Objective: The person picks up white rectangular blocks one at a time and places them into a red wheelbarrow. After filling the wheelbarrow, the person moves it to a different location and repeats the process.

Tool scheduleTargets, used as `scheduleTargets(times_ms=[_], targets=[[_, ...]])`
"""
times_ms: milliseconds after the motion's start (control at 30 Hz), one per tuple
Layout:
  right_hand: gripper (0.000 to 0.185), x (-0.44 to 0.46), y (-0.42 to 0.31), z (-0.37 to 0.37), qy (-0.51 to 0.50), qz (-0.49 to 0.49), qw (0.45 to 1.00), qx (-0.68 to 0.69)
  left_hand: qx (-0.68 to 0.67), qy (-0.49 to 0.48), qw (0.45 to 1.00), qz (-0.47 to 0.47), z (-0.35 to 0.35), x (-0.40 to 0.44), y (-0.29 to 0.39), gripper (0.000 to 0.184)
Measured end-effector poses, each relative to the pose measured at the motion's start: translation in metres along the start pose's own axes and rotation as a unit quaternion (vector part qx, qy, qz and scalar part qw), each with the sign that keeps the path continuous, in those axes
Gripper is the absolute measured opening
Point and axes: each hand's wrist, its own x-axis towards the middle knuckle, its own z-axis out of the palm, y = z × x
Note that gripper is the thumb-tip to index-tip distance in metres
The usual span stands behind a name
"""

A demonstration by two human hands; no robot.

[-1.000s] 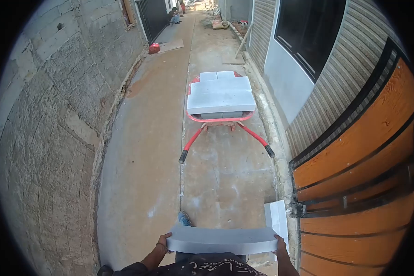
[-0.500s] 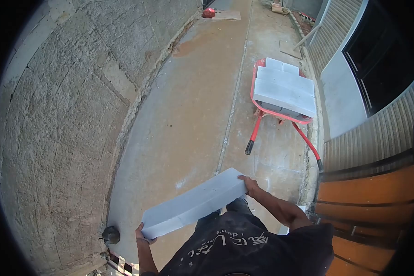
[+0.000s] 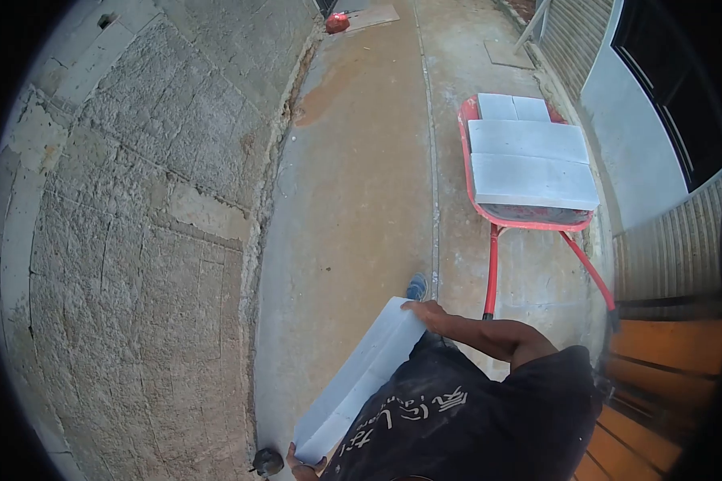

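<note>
I carry a long white lightweight concrete block (image 3: 354,383) in front of my body, slanting from lower left to upper right. A lengthwise line runs along it; whether it is one block or two I cannot tell. My left hand (image 3: 305,466) grips its lower end, partly cut off by the frame's bottom edge. At the upper end, my right hand (image 3: 427,315) is closed around the corner. Ahead on the right stands a red wheelbarrow (image 3: 463,152) with several similar white blocks (image 3: 529,141) laid in its tray. Its two handles (image 3: 492,272) point back toward me.
A rough grey wall (image 3: 160,240) runs along the left of the concrete path (image 3: 353,208). On the right are a shutter-like ribbed panel (image 3: 674,232) and orange slats (image 3: 670,345). A dark round object (image 3: 268,462) lies by the wall's foot. Farther off sits a red object (image 3: 337,22).
The block has turned steeper and its lower end has swung right and down. My view has shifted, so the wheelbarrow appears farther right and larger. Both hands keep hold of the block.
</note>
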Motion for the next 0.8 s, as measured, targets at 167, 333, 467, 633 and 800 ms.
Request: scheduleTargets(times_ms=[167, 333, 467, 633, 800], targets=[[0.068, 0.058, -0.182, -0.051, 0.045, -0.034, 0.998, -0.015, -0.022, -0.072, 0.997, -0.014, 0.186, -0.024, 0.1, 0.06], [0.073, 0.09, -0.323, -0.116, 0.146, -0.066, 0.987, 0.023, 0.01, -0.146, 0.989, 0.02, 0.378, -0.08, 0.216, 0.06], [0.07, 0.133, -0.387, -0.185, 0.195, -0.053, 0.976, 0.076, 0.071, -0.2, 0.977, 0.014, 0.52, -0.108, 0.273, 0.059], [0.065, 0.177, -0.467, -0.278, 0.216, -0.082, 0.947, 0.224, 0.175, -0.22, 0.959, 0.03, 0.747, -0.153, 0.339, 0.06], [0.067, 0.254, -0.511, -0.366, 0.266, -0.07, 0.903, 0.33, 0.316, -0.298, 0.9, 0.036, 0.973, -0.166, 0.398, 0.062]])
